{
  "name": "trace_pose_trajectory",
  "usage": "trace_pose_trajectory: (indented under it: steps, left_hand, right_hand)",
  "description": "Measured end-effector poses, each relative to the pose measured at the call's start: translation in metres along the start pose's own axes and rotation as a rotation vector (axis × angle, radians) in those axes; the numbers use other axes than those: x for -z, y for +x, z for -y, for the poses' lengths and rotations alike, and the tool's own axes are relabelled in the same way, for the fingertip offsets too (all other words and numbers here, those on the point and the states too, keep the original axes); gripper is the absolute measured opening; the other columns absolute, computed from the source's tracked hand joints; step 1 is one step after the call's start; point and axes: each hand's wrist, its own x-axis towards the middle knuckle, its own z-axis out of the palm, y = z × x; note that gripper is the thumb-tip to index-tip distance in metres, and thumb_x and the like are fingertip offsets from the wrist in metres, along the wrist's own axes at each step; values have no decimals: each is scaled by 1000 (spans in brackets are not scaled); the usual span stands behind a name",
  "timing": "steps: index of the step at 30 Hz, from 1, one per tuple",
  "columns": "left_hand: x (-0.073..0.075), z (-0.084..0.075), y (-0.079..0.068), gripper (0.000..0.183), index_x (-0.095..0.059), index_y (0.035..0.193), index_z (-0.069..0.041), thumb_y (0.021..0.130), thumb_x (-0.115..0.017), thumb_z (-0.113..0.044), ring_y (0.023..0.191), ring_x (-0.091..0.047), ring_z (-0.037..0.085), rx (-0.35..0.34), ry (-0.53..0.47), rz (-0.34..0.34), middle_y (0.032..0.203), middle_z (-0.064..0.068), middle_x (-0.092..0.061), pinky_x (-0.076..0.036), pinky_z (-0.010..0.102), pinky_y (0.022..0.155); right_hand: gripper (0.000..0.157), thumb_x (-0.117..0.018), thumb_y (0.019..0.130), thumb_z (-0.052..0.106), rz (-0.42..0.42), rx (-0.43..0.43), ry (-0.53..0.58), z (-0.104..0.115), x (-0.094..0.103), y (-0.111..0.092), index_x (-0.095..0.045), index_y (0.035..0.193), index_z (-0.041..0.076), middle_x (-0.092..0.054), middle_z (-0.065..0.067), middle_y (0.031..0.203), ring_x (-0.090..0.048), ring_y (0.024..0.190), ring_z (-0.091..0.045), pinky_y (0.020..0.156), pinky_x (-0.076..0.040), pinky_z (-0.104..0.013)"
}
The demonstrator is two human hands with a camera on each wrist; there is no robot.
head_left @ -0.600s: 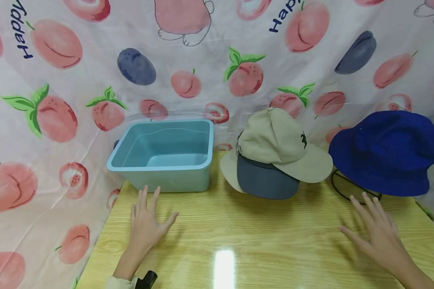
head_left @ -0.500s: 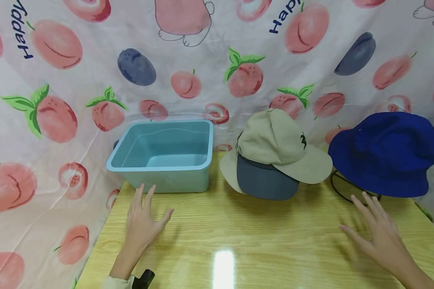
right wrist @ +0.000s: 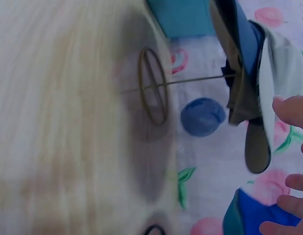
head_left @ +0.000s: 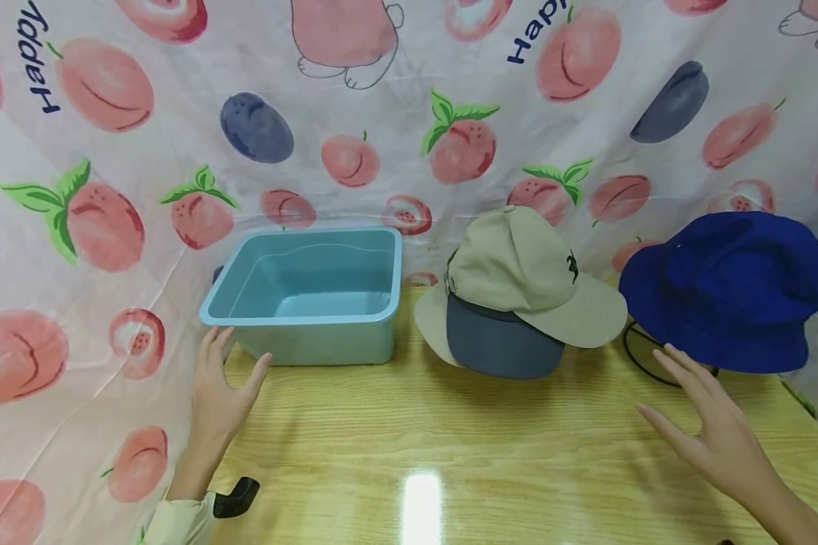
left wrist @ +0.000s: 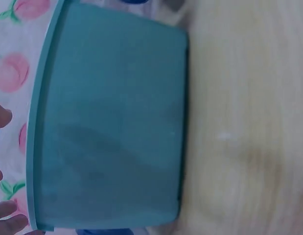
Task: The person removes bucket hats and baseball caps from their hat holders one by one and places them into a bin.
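Observation:
In the head view my left hand [head_left: 220, 401] is raised with fingers spread, its fingertips right at the front left corner of a light blue plastic bin [head_left: 307, 341]. It holds nothing. The bin's outer wall [left wrist: 112, 122] fills much of the left wrist view, with fingertips at the left edge. My right hand [head_left: 712, 435] also holds nothing; its fingers point at a blue bucket hat [head_left: 729, 291]. Left of that hat, a beige baseball cap [head_left: 511, 257] sits stacked over a dark grey cap [head_left: 504, 344]. The right wrist view shows my fingers [right wrist: 293, 201] near the hats.
The stacked caps hang on a thin stand with a ring base [right wrist: 152, 87]. A black wire ring [head_left: 644, 363] shows under the bucket hat. Everything stands on a wood-grain table [head_left: 518, 454], against a fruit-print cloth [head_left: 354, 113] at the back and left.
My left hand has moved left, from in front of the bin to its front left corner. My right hand has turned slightly and stays near the bucket hat. Bin and hats have not moved.

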Motion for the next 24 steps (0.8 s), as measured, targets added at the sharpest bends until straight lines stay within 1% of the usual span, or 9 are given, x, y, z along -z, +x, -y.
trace_pose_trajectory:
  steps: [1,5,6,11,13,16,19,22,24]
  left_hand:
    - [2,2,4,67,-44,138,-6,81,-73,-23,134,-29,38,12,-9,0,146,20,-32,-28,62,101]
    - [8,9,18,67,-41,141,-7,84,-72,-24,135,-27,36,66,-33,3,148,20,-30,-23,60,105]
    - [9,10,21,68,-40,142,-7,84,-71,-25,136,-26,35,84,-39,9,148,19,-29,-23,60,105]
    - [14,16,35,71,-36,145,-10,85,-70,-29,134,-29,35,146,-60,25,151,14,-27,-25,60,105]
    - [14,19,40,72,-35,146,-11,85,-70,-29,133,-30,32,162,-74,25,151,13,-28,-26,56,106]
    - [14,24,47,73,-33,147,-14,86,-69,-29,135,-29,26,186,-112,42,150,10,-29,-26,49,109]
    - [16,27,54,75,-28,149,-15,87,-67,-31,136,-26,25,210,-150,81,150,10,-28,-24,45,111]
    - [18,30,60,77,-24,151,-16,88,-65,-33,138,-23,30,229,-178,134,151,13,-24,-21,46,111]
    - [18,33,65,77,-23,151,-16,89,-65,-34,137,-24,34,226,-186,163,151,15,-23,-22,49,110]
  right_hand:
    - [83,-80,72,5,6,2,-5,2,1,3,-41,144,18,-34,-11,149,-21,135,2,104,-13,-11]
    - [80,-78,75,7,32,10,-11,11,2,14,-41,144,21,-34,-7,149,-22,133,5,97,-15,-5]
    - [79,-78,76,7,37,10,-7,13,2,17,-41,144,21,-33,-6,149,-23,133,4,102,-17,-10]
    - [77,-78,76,7,37,38,-12,19,4,31,-43,143,20,-35,-2,148,-25,132,2,102,-19,-10]
    - [78,-79,73,5,31,62,-15,20,5,37,-44,142,19,-36,-3,147,-26,132,3,96,-17,-4]
    - [79,-79,72,4,31,96,-17,22,6,46,-45,142,17,-37,-3,146,-26,131,3,97,-18,-5]
    - [78,-79,73,5,42,128,-19,26,7,56,-45,142,16,-37,-4,147,-28,132,-2,97,-18,-5]
    - [76,-79,74,6,57,149,-20,31,6,67,-45,142,15,-36,-5,147,-31,134,-11,100,-21,-10]
    - [76,-78,75,7,65,163,-22,34,5,75,-45,142,17,-38,-6,146,-33,133,-18,103,-25,-17]
